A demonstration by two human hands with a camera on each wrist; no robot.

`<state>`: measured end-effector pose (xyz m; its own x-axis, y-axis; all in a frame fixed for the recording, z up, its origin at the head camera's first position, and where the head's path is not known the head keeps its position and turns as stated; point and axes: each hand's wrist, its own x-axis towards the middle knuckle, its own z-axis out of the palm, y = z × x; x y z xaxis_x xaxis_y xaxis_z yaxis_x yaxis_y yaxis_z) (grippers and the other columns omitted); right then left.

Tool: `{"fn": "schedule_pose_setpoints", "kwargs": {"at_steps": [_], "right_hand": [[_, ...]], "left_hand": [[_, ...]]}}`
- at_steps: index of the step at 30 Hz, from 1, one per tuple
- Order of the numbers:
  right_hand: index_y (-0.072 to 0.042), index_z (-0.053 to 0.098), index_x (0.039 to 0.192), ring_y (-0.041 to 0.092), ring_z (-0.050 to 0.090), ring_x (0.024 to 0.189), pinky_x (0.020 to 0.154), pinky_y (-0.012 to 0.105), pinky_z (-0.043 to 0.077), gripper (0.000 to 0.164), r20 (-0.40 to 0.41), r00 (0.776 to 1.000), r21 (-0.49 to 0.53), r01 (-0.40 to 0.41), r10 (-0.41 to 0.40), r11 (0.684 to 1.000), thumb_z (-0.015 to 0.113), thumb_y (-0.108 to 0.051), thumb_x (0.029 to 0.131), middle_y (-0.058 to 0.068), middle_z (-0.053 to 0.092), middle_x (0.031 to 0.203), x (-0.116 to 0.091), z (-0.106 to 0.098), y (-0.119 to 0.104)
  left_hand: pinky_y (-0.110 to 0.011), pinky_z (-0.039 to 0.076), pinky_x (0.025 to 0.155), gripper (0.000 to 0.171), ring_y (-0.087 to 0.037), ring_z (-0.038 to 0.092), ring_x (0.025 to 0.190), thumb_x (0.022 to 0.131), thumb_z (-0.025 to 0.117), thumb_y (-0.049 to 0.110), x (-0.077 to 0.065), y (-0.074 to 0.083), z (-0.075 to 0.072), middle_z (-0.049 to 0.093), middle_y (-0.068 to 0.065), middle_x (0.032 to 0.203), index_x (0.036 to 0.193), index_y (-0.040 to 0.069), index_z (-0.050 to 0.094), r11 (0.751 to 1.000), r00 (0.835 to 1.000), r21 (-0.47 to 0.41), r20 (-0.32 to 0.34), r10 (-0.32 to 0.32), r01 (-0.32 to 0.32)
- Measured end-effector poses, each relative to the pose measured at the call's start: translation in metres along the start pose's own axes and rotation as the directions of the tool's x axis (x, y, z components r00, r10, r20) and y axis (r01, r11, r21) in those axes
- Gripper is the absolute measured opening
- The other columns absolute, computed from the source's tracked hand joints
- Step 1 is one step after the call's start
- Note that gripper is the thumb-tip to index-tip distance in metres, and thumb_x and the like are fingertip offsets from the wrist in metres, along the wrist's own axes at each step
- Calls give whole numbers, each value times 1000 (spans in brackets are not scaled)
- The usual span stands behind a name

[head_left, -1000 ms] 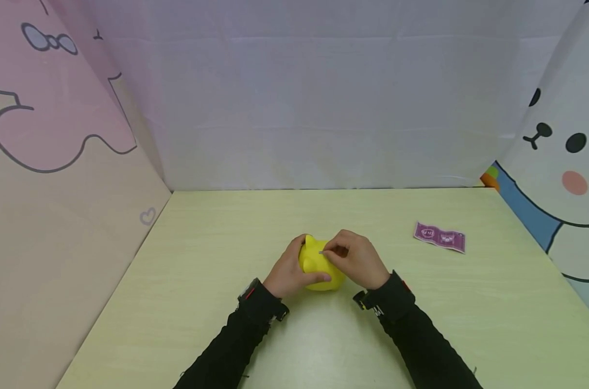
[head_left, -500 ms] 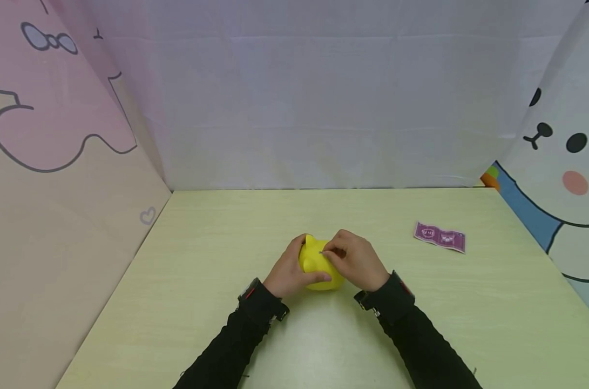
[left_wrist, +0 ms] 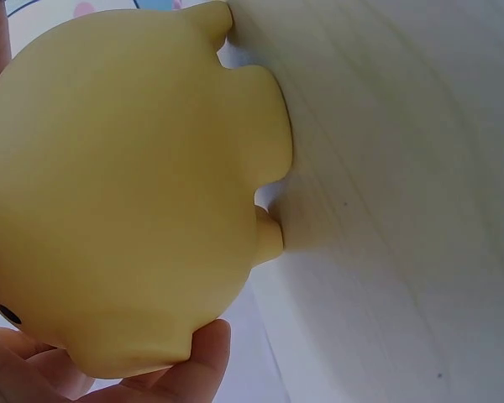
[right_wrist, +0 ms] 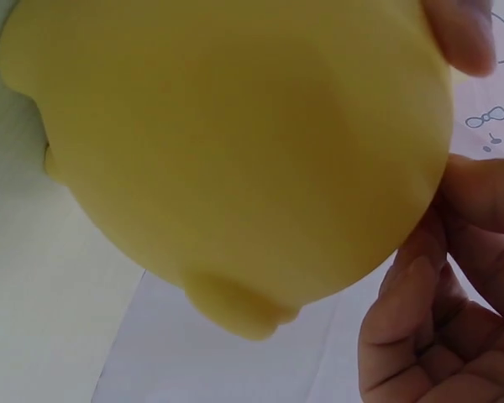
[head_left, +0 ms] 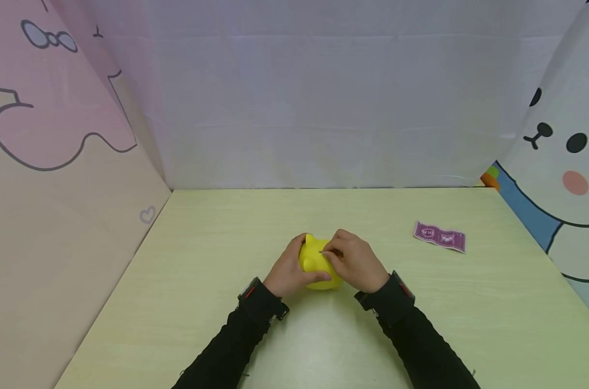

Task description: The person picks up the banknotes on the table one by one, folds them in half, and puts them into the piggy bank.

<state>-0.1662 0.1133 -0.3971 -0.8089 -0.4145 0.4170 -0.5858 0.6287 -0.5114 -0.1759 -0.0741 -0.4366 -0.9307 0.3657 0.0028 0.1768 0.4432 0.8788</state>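
A round yellow piggy bank (head_left: 316, 263) stands on its short feet on the table, with a snout and a black eye visible in the left wrist view. My left hand (head_left: 295, 270) grips its left side, thumb across the near side and fingers around the snout end (left_wrist: 134, 357). Against the top of the bank, my right hand (head_left: 356, 260) pinches a thin greyish sliver (head_left: 321, 252) between thumb and fingers. Only a bit of the sliver shows, so its kind cannot be told. The right wrist view has the right fingers (right_wrist: 399, 323) touching the bank's upper surface, the sliver hidden.
A purple play banknote (head_left: 440, 237) lies slightly creased to the right on the pale wooden table (head_left: 216, 232). A plain whitish cloth (head_left: 323, 108) hangs behind the table's back edge. Cartoon-printed panels stand at the left (head_left: 56, 216) and right (head_left: 561, 178).
Both hands stay nearly in place on the piggy bank. The right hand has shifted only slightly, and the visible sliver looks a little darker. The banknote has not moved.
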Motion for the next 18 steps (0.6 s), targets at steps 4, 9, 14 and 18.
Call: {"fn": "schedule_pose_setpoints", "kwargs": {"at_steps": [4,9,14,18], "right_hand": [[-2,72,87,11,49,70,65,24,49,4,1,1000,-11,5,-5,1000,73,-6,86,3,56,80,1,0,0],[-2,74,88,10,52,70,65,23,50,5,0,1000,25,-7,7,1000,73,-7,86,3,56,80,2,1,2],[-5,75,88,9,52,69,65,21,50,4,10,998,116,-71,70,991,75,-7,85,2,59,79,2,1,7],[-7,75,89,10,51,71,66,21,49,4,12,996,161,-87,86,983,74,-7,86,1,61,80,2,-1,11]], "left_hand": [[-31,49,81,88,-18,52,95,75,86,36,1,-1,0,50,-4,118,142,13,34,1000,1000,-4,0,8,-8],[-31,49,81,88,-18,52,95,75,85,37,1,-1,-1,50,-4,118,143,13,33,1000,1000,-16,1,13,-13],[-31,49,80,87,-18,52,94,77,84,38,0,-1,-1,50,-3,119,143,14,33,1000,1000,-22,11,13,-13],[-31,49,81,88,-18,52,95,77,84,38,-1,1,-1,50,-4,119,144,14,32,1000,1000,-28,13,9,-9]]}}
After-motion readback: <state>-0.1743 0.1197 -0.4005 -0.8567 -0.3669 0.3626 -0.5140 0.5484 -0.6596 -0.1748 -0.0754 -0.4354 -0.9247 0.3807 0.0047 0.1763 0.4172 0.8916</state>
